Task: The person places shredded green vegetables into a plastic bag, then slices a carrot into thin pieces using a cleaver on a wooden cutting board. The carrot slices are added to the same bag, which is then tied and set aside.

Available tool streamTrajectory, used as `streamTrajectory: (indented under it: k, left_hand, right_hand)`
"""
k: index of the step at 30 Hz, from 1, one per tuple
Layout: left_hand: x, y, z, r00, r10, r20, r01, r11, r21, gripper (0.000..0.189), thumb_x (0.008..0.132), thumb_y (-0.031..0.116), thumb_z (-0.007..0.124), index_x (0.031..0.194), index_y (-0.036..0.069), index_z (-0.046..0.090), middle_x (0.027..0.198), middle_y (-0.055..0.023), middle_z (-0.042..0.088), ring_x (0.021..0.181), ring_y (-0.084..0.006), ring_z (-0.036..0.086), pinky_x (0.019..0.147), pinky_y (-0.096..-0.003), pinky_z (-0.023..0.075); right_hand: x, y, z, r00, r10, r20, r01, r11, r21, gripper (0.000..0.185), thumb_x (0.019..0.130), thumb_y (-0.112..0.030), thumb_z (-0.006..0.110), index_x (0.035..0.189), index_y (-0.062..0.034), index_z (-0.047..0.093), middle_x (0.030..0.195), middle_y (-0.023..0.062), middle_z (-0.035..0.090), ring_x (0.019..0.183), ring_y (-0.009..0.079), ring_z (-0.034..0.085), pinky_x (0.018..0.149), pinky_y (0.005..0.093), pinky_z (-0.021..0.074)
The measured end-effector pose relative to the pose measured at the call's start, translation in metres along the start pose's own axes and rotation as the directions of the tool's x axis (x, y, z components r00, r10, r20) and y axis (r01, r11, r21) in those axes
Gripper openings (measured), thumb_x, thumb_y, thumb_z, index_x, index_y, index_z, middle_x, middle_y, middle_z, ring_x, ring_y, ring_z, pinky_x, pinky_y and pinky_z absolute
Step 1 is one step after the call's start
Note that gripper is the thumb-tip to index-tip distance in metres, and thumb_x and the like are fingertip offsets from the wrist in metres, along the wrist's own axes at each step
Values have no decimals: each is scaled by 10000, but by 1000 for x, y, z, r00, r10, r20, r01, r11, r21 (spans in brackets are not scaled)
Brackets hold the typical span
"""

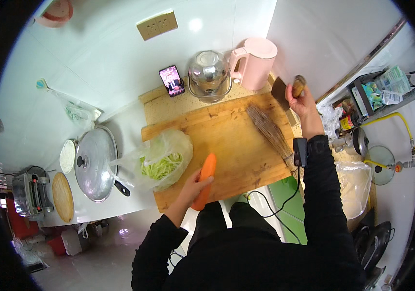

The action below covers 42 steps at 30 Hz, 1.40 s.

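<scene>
My left hand is closed around a thick orange carrot, held over the near edge of a wooden cutting board. My right hand is raised at the board's far right corner. It grips the wooden handle of what looks like a cleaver, whose dark broad blade points left and is partly hidden by the fingers. Below that hand a brush-like bundle of thin brown sticks lies along the board's right side. Left of the carrot, a clear plastic bag holds shredded pale green vegetable.
Behind the board stand a lit phone, a glass vessel with a wire handle and a pink electric kettle. A lidded pan sits left. From a box on my right wrist, a black cable hangs past the board's front.
</scene>
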State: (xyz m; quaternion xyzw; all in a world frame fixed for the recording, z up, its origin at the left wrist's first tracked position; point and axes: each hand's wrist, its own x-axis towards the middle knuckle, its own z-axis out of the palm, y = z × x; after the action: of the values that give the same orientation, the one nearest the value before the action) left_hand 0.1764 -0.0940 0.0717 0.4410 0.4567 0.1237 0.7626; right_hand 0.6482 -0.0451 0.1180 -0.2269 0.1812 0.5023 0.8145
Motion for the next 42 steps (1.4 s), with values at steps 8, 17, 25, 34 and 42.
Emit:
streamTrajectory:
  k: [8,17,25,34,42]
  left_hand:
    - [53,-18,-26,937,-221,270,297,912,-282,574,901,306,578,1383,83,362,1089,-63,564,900,-184,572,801,-327,485]
    - [89,-35,7,987,105,123,-127,975,182,572,828,173,656,1354,106,442,1051,-118,577,942,-279,571,835,-379,466]
    - [87,-24,35,810,557,181,-342,200,918,634,704,77,682,1297,248,533,1005,-126,522,1000,-305,492,875,-420,387]
    - [89,-35,29,745,589,314,-370,-27,929,536,725,113,652,1247,170,541,984,-115,512,940,-307,506,842,-404,421]
    - [84,-54,39,704,595,388,-459,-37,888,477,776,139,638,1226,45,512,1227,-124,526,1104,-299,508,930,-397,427]
  right_hand:
    - [-194,69,0,955,-51,293,294,296,-909,731,822,-5,555,1456,-134,215,939,120,583,722,166,592,582,266,504]
    - [-252,123,-83,947,-280,158,117,-159,-980,353,821,-72,648,1154,4,560,698,30,578,520,92,513,484,242,421]
    - [-187,123,-149,966,-249,64,-48,-419,-907,240,770,-189,651,855,35,647,600,184,596,565,250,621,542,349,473]
    - [-155,124,-146,981,25,190,153,-700,-697,274,745,-244,617,950,-68,659,736,190,636,729,365,631,649,454,494]
    - [-155,120,-157,967,147,208,243,-779,-578,323,764,-230,591,1062,-122,653,774,154,662,753,345,638,694,451,508]
